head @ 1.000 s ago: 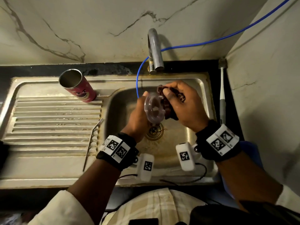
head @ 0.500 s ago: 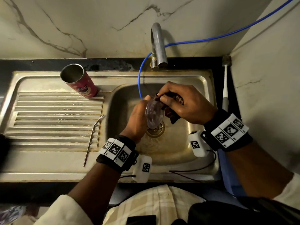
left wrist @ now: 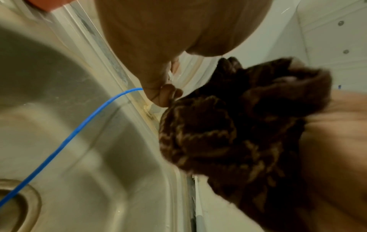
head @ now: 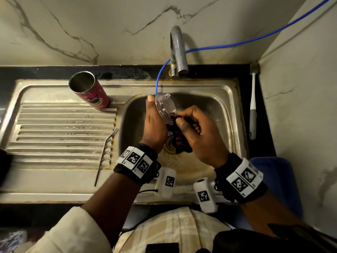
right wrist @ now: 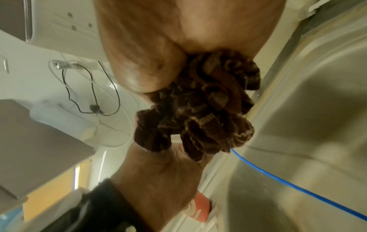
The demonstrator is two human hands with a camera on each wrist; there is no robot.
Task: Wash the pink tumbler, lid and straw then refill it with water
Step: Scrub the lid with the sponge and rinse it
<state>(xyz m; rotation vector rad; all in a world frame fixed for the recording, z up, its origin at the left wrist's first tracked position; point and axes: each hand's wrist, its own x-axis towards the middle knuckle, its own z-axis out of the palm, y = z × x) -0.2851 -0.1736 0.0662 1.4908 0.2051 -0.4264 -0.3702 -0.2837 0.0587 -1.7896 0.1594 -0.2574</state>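
Two hands worked above the sink basin, directly over its drain. The left hand held the clear lid on edge, fingers curled behind it and the thumb tip at its upper rim, the spout nub pointing toward the tap. The right hand was closed around a bunched dark brown cloth, pinching a fold of it against the lid's lower edge; the wrist views showed the cloth wadded between both hands and touching the left fingertips.

Left of the basin, the pink tumbler stood open on the draining board at its back corner, tilted in the wide view, with no lid. The metal straw lay on the ridges near the basin's left rim, apart from the tumbler. A thin blue hose dropped from beside the tap into the basin, passing just behind the lid. No water could be seen running from the tap.

Judging by this, the lid was mid-scrub, with straw, rinse and refill not yet done. The risk lay in the grip: a wet, smooth lid held only by its rim could slip under the cloth's pressure and drop onto the drain. The hose hung close enough that the lid or cloth might snag it. An elbow swinging left could knock the tumbler over.
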